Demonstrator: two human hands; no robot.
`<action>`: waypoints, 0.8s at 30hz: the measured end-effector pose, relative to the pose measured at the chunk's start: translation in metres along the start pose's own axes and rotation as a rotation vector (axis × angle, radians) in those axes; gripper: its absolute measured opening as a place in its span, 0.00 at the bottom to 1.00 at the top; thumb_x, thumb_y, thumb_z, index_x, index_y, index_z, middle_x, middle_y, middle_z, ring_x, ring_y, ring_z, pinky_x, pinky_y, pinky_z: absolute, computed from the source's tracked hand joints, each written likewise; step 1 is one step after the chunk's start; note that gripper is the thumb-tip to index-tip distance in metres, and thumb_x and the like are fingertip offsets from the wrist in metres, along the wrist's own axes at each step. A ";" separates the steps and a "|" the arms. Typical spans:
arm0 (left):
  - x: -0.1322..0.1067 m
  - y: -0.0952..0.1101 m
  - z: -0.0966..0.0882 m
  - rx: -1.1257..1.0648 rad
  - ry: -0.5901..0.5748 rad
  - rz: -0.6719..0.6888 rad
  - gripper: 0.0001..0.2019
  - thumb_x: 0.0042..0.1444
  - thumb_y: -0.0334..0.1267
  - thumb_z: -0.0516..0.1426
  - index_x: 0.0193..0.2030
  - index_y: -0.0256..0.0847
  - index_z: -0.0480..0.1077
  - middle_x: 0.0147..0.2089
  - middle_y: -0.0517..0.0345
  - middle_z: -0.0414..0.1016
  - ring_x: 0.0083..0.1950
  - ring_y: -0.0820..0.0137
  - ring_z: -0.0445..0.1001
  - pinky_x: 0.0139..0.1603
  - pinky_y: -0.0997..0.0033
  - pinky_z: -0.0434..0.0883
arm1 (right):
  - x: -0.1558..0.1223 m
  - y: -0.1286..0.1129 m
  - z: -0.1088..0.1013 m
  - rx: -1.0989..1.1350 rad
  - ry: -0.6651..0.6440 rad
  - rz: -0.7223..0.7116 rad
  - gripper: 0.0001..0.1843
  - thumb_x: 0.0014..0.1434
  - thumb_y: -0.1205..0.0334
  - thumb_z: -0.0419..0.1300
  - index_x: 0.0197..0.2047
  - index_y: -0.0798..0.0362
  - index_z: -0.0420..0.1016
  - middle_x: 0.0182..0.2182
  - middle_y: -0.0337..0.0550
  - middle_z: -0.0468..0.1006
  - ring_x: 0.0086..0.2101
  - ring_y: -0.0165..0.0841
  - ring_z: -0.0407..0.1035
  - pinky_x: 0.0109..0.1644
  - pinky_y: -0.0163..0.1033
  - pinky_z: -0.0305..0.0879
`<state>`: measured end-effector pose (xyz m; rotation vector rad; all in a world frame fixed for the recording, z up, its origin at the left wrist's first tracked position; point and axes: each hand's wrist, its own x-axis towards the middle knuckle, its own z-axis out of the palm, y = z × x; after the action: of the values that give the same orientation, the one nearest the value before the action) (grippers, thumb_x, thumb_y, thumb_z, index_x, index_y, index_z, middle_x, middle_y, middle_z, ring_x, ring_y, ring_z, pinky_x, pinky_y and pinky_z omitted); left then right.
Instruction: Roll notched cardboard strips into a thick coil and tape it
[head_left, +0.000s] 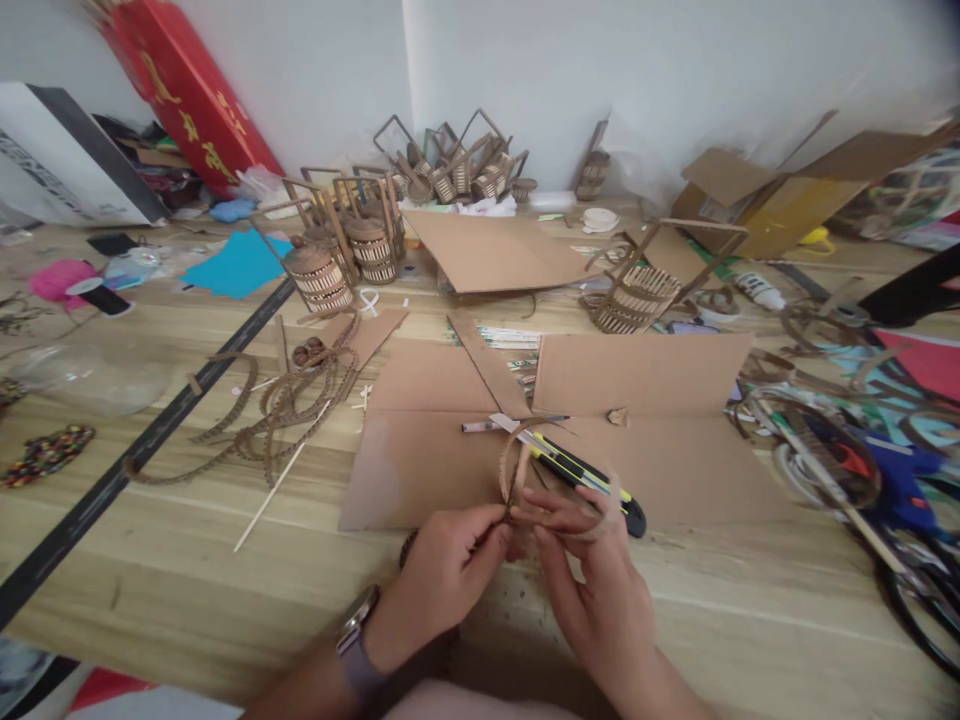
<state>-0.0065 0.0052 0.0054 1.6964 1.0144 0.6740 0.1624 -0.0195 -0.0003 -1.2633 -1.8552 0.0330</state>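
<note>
Surface: light wood-plank floor [187,560], white wall [675,70] behind, black strip [150,440] running diagonally at left. Flattened cardboard sheet [420,470] spread mid-floor, yellow-black utility knife [581,472] lying on it. Left hand [442,575] and right hand [600,590] both closed, pinching a looped corrugated cardboard strip [508,475] over the sheet's near edge. Loose coil of cardboard strips [292,400] off to the left, small cardboard baskets [330,270] nearer the wall, red box [187,90] leaning in far-left corner.

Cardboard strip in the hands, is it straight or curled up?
Curled up. The cardboard strip bends round into a loop, pinched between the left hand and the right hand.
</note>
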 end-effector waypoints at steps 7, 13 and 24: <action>0.001 -0.001 0.001 -0.060 0.012 -0.005 0.13 0.67 0.39 0.51 0.44 0.38 0.76 0.38 0.54 0.83 0.38 0.66 0.80 0.37 0.75 0.69 | 0.001 -0.002 -0.001 0.021 -0.001 0.011 0.06 0.67 0.67 0.53 0.43 0.48 0.69 0.35 0.40 0.85 0.39 0.38 0.80 0.52 0.47 0.65; 0.001 -0.002 0.000 -0.015 0.040 -0.029 0.15 0.67 0.41 0.50 0.46 0.38 0.76 0.38 0.53 0.82 0.37 0.65 0.79 0.37 0.73 0.68 | -0.006 0.001 0.007 0.048 -0.018 -0.053 0.04 0.66 0.67 0.56 0.44 0.50 0.69 0.37 0.42 0.85 0.44 0.38 0.78 0.58 0.48 0.57; 0.001 -0.006 0.002 0.016 0.059 -0.038 0.14 0.66 0.40 0.50 0.45 0.38 0.75 0.35 0.53 0.81 0.36 0.65 0.79 0.36 0.73 0.68 | -0.007 0.000 0.009 0.047 -0.008 -0.068 0.07 0.65 0.72 0.56 0.43 0.51 0.67 0.40 0.45 0.84 0.48 0.38 0.77 0.59 0.49 0.55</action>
<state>-0.0064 0.0059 -0.0009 1.6748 1.0932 0.6959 0.1572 -0.0205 -0.0106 -1.1688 -1.8930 0.0446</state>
